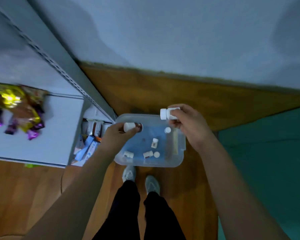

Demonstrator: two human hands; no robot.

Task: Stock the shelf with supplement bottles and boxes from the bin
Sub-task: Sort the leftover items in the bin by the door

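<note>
A clear plastic bin [180, 149] stands on the wooden floor below me, with several small white-capped bottles [148, 154] lying in it on a blue bottom. My left hand [117, 137] grips a brown bottle with a white cap [132, 126] above the bin's left side. My right hand [187, 122] holds a white bottle [165, 113] above the bin's far right corner. The grey shelf [47, 122] is at the left.
Purple and gold snack packs [16, 110] lie on the upper shelf board. Blue and white boxes [88, 146] sit on a lower shelf level beside the bin. A perforated shelf upright [59, 66] runs diagonally. My feet [140, 179] stand just before the bin; a green mat [267, 153] is at right.
</note>
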